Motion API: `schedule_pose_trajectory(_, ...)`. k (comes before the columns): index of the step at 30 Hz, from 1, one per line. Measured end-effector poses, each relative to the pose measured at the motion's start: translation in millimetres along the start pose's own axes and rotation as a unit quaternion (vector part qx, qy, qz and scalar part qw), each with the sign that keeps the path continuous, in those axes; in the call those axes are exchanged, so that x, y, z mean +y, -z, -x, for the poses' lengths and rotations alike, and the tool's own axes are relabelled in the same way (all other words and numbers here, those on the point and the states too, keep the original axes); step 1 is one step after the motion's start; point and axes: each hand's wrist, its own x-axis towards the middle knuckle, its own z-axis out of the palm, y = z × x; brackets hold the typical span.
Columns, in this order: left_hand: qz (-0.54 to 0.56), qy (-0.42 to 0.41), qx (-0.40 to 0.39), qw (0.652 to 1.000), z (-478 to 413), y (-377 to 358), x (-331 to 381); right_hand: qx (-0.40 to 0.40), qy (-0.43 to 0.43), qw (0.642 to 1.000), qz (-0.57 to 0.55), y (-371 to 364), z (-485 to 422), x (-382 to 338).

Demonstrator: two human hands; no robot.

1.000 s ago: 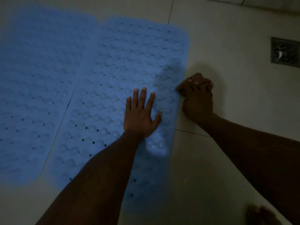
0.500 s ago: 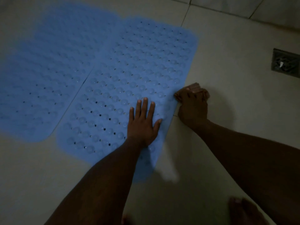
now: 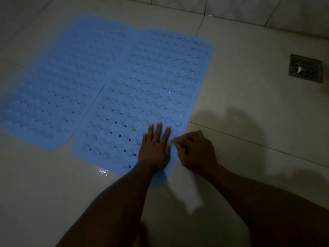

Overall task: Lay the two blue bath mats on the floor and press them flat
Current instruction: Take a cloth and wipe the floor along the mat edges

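Note:
Two blue bath mats with bumps and small holes lie side by side on the tiled floor. The left mat (image 3: pixel 58 90) lies flat, untouched. My left hand (image 3: pixel 154 148) rests palm down, fingers spread, on the near right part of the right mat (image 3: pixel 151 77). My right hand (image 3: pixel 195 152) is just beside it at that mat's right edge. Its fingers are curled and their tips, with the thumb, pinch the edge. The mat's near right corner is hidden under my left forearm.
A square metal floor drain (image 3: pixel 305 68) sits in the floor at the far right. A small wet shine (image 3: pixel 103 171) lies at the right mat's near edge. The tiled wall base (image 3: pixel 249 8) runs along the top. Pale floor tiles surround the mats.
Both hands have moved down the right mat toward its near end. My right hand has come closer to my left, its fist loosened into curled fingers at the edge.

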Motion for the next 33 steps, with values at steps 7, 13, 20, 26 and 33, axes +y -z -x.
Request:
schedule_pose_trajectory(7,-0.009,0.0,-0.057,0.998,19,7,7,-0.174,0.014,0.984,0.028,24,-20,-14)
schedule_pose_trajectory(13,0.074,-0.022,0.027,0.997,32,3,19,-0.072,-0.119,0.988,-0.068,39,-73,5)
schedule_pose_trajectory(20,-0.026,-0.152,0.049,0.987,47,-37,54,-0.024,-0.018,0.994,-0.107,13,-115,10)
schedule_pose_trajectory(26,-0.045,-0.15,0.034,0.987,78,-41,36,-0.022,0.036,0.999,0.001,-19,-118,-17)
schedule_pose_trajectory(33,-0.046,-0.048,0.066,0.996,184,-65,-3,-0.004,0.137,0.991,-0.002,-46,-89,-49)
